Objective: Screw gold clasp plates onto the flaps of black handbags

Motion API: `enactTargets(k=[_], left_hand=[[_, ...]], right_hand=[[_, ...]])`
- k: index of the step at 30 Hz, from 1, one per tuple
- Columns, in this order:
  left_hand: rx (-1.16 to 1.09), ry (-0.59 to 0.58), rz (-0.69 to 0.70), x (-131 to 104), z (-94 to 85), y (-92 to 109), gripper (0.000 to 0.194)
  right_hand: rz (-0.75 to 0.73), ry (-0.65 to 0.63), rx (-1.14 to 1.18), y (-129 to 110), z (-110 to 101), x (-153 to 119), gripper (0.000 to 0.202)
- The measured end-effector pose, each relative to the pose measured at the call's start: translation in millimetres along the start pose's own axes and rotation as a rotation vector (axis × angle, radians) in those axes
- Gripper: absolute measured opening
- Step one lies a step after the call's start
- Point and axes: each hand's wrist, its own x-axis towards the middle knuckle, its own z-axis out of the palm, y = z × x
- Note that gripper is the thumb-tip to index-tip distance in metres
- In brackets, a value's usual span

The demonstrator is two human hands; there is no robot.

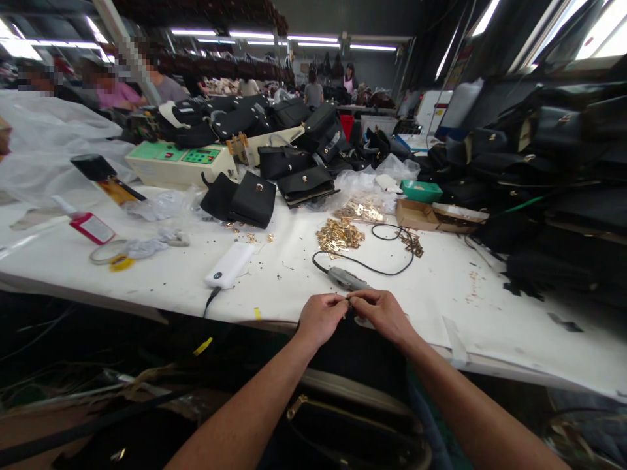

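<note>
My left hand (321,318) and my right hand (383,313) meet at the table's front edge, fingertips pinched close together. Something small and dark sits between them, too small to make out. Below the hands a black bag (362,365) lies open toward me, its gold zipper pull (296,406) showing at the left of the opening. Just beyond my fingers rests a grey handheld tool (347,279) with a black cable. Behind it is a pile of gold metal pieces (339,236), and darker metal pieces (411,243) lie to its right.
The white table (294,294) carries a white power bank (230,264), a red bottle (92,227), black bags (252,199), a green-topped machine (181,163), a cardboard box (416,215) and a green box (421,190). Black bags (563,196) are heaped at right. Several people are in the background.
</note>
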Motion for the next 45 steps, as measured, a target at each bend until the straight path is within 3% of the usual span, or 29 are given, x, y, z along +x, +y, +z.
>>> enactTargets(k=[5, 14, 20, 33, 39, 42, 45], left_hand=[[0.006, -0.027, 0.036, -0.4, -3.3, 1.0, 0.036], [-0.005, -0.033, 0.050, 0.0, -3.7, -1.5, 0.034], [-0.036, -0.067, 0.045, 0.2, -6.8, -0.6, 0.036], [-0.010, -0.158, 0.012, -2.8, -12.2, 7.8, 0.031], [0.171, -0.203, 0.081, -39.8, -8.4, 17.4, 0.032], [0.371, -0.183, 0.090, -64.5, -2.8, 12.0, 0.037], [0.489, -0.127, 0.096, -74.3, 1.2, 4.9, 0.038]], right_hand=[[-0.034, -0.012, -0.028, 3.7, -1.2, 3.8, 0.029], [-0.012, -0.091, -0.102, 8.3, -25.2, -2.3, 0.031], [-0.067, -0.039, -0.058, -0.1, -8.5, 4.2, 0.026], [0.068, -0.036, 0.083, 7.8, -1.7, 8.7, 0.024], [0.149, -0.129, 0.215, 14.8, -2.9, -11.4, 0.022], [0.207, -0.194, 0.219, 19.3, -0.5, -26.8, 0.021], [0.234, -0.177, 0.194, 20.1, 1.8, -32.0, 0.020]])
